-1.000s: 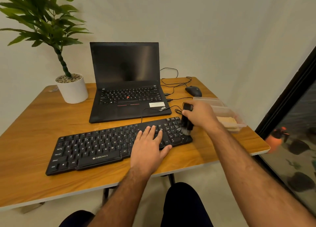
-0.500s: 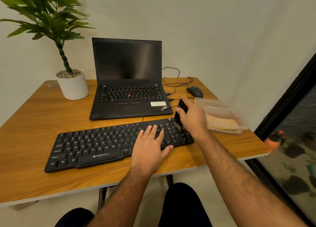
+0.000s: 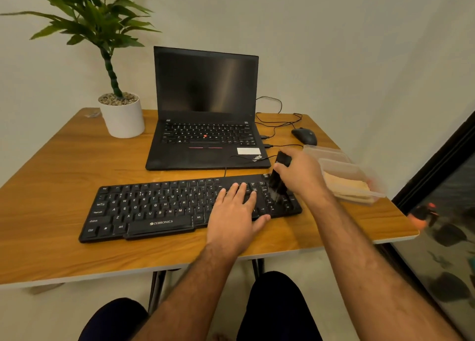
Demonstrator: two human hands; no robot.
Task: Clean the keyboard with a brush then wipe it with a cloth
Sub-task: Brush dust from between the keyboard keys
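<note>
A black keyboard [image 3: 154, 207] lies across the front of the wooden table [image 3: 51, 181]. My left hand [image 3: 235, 212] rests flat on its right part, fingers spread over the keys. My right hand [image 3: 300, 176] grips a black brush [image 3: 279, 178] held upright, its pale bristles touching the number pad at the keyboard's right end. A yellowish cloth [image 3: 347, 186] lies inside a clear plastic container [image 3: 359, 171] just right of my right hand.
An open black laptop [image 3: 205, 109] stands behind the keyboard. A white potted plant [image 3: 122, 117] is at the back left. A black mouse [image 3: 304, 135] and cables lie at the back right. A dark glass panel [image 3: 442, 212] borders the table's right edge.
My right hand has moved the brush left and down, from beside the keyboard's right edge onto the number pad keys. My left hand stays on the keyboard. The camera has tilted slightly.
</note>
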